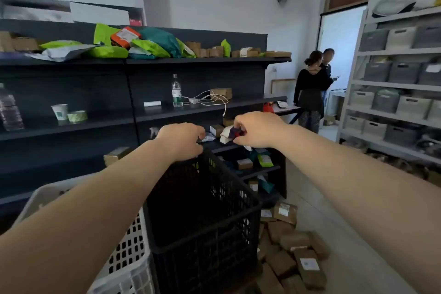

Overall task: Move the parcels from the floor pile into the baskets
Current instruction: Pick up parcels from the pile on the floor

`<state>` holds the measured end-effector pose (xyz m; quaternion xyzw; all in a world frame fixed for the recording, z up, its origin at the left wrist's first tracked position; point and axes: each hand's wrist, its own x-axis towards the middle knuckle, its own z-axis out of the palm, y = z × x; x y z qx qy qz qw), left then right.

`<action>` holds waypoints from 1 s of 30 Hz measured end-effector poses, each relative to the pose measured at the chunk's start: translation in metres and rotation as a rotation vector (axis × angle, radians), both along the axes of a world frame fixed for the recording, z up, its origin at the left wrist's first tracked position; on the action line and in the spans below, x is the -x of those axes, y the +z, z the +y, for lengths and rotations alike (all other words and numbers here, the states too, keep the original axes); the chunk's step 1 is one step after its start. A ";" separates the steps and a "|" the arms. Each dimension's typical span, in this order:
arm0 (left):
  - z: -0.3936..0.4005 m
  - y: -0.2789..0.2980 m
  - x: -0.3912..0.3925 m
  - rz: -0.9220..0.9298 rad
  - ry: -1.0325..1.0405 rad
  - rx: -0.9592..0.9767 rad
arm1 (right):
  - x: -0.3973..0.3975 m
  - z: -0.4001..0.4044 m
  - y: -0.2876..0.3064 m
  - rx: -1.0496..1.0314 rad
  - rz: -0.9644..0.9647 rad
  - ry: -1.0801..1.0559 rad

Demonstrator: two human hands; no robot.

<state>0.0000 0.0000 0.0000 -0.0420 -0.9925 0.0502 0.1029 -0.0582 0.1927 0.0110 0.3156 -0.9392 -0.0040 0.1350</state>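
A black slatted basket [205,219] stands in front of me, with a white slatted basket [128,260] to its left. Brown cardboard parcels [293,253] lie piled on the floor at the lower right. My left hand [181,139] reaches over the black basket's far rim, fingers curled; what it holds is hidden. My right hand [257,129] is closed on a small white, purple and red soft parcel [230,133] beyond the basket's far edge, level with the dark shelf.
A dark shelf unit [133,112] fills the left with soft mailers, small boxes, a water bottle [176,90], cups and a cable. Grey shelving with bins [393,93] lines the right wall. Two people [312,88] stand by the doorway.
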 end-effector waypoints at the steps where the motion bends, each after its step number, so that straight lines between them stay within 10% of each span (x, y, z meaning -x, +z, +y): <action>1: 0.006 -0.003 0.002 -0.020 0.002 0.012 | -0.003 0.005 -0.004 0.004 -0.016 -0.031; 30: 0.293 -0.133 0.214 -0.097 -0.150 -0.045 | 0.177 0.303 -0.132 -0.002 -0.159 -0.252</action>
